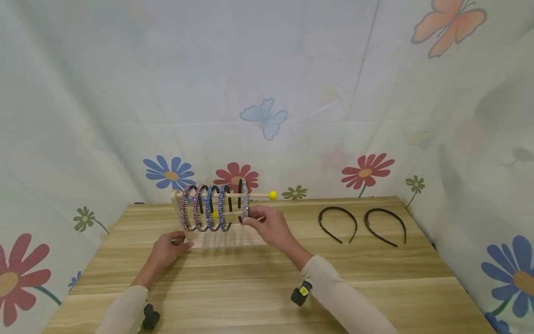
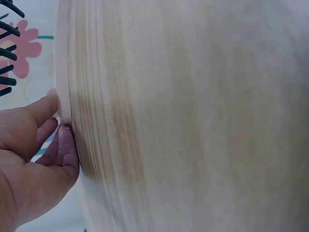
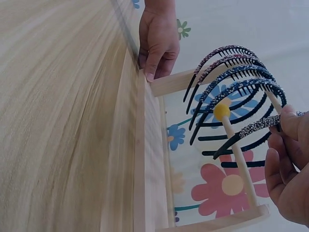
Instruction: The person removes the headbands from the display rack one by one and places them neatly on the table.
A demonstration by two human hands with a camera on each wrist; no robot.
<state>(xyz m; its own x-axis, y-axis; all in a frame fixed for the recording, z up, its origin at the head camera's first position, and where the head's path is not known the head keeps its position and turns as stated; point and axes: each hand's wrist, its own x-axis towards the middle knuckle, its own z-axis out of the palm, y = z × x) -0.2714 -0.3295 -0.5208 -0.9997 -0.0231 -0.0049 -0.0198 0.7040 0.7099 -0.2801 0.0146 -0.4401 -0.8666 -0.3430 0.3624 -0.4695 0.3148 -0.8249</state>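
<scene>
A wooden headband rack point(image 1: 176, 204) stands on the table, its upper rod ending in a yellow ball point(image 1: 273, 195). Two pink glittery headbands point(image 1: 182, 211) and two blue ones point(image 1: 221, 211) hang around that rod, comb teeth inward. My right hand point(image 1: 271, 227) pinches a silver glittery headband point(image 1: 245, 199) between thumb and fingers, to the right of the blue ones and left of the ball. In the right wrist view this silver headband point(image 3: 258, 126) slants beside the others. At the rack's left end, my left hand point(image 2: 38, 150) grips the corner of the wooden base point(image 2: 63, 63).
Two plain black headbands point(image 1: 333, 208) lie side by side on the right of the wood-grain table point(image 1: 250, 287). A lower rod with another yellow ball point(image 3: 222, 112) shows on the rack. A flowered cloth point(image 1: 267, 153) hangs behind the table.
</scene>
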